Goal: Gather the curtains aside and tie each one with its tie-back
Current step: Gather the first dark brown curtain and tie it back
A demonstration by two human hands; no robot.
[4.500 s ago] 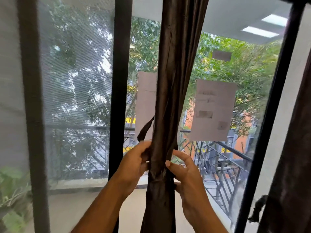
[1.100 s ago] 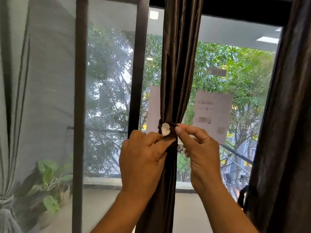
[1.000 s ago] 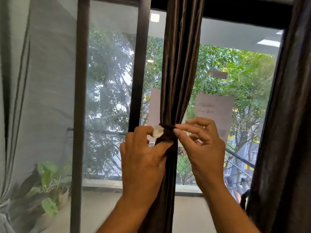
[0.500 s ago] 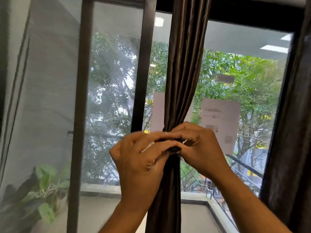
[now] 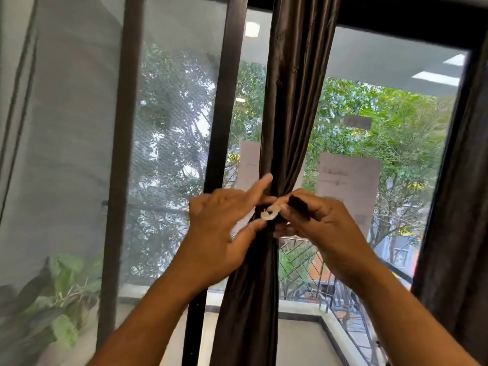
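A dark brown satin curtain (image 5: 295, 101) hangs gathered into a narrow bunch in front of the window. A dark tie-back (image 5: 299, 207) wraps its waist; a small white patch (image 5: 270, 213) shows at one end. My left hand (image 5: 224, 228) pinches the tie-back on the curtain's left side, index finger raised. My right hand (image 5: 322, 225) holds the tie-back's dark free end on the right side. Both hands meet at the white patch.
A second dark curtain (image 5: 459, 207) hangs at the right edge. Dark window frame posts (image 5: 219, 128) stand left of the bunch, with a mesh screen (image 5: 74, 128) and a leafy plant (image 5: 52, 299) at lower left. Papers are stuck to the glass (image 5: 348, 180).
My hands, pressed together over the tie-back half a second ago, have parted slightly. The white patch and the strap's dark end show again. The view has shifted a little.
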